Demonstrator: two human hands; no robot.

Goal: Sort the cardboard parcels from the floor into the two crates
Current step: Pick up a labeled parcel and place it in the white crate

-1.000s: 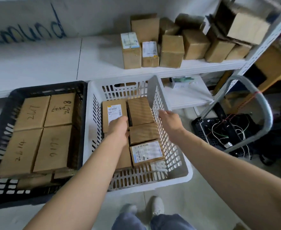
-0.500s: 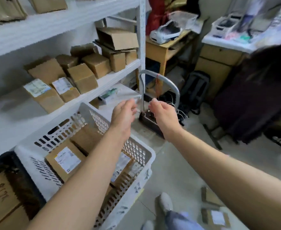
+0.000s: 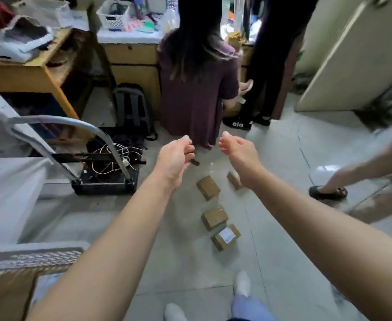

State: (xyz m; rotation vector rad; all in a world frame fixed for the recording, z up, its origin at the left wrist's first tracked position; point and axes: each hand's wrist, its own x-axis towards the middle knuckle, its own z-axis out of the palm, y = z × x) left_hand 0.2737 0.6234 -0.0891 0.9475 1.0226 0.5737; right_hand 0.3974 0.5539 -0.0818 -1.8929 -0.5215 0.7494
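Several small cardboard parcels lie on the tiled floor ahead of me: one plain (image 3: 208, 187), one partly behind my right wrist (image 3: 234, 180), one plain (image 3: 214, 217), and one with a white label (image 3: 225, 236). My left hand (image 3: 176, 156) and right hand (image 3: 236, 149) hover empty above them, fingers loosely curled and apart. A corner of the white crate (image 3: 28, 258) shows at the lower left, with a parcel inside. The black crate is out of view.
A hand trolley (image 3: 102, 184) with tangled wires stands on the left. A person in a purple top (image 3: 197, 84) crouches ahead beside a backpack (image 3: 132, 107). Another person's legs (image 3: 357, 177) cross on the right. A wooden desk (image 3: 35, 72) stands at the back left.
My view has swung right from the crates and shelf to the floor. Both hands left the white crate and now reach out over the floor parcels.
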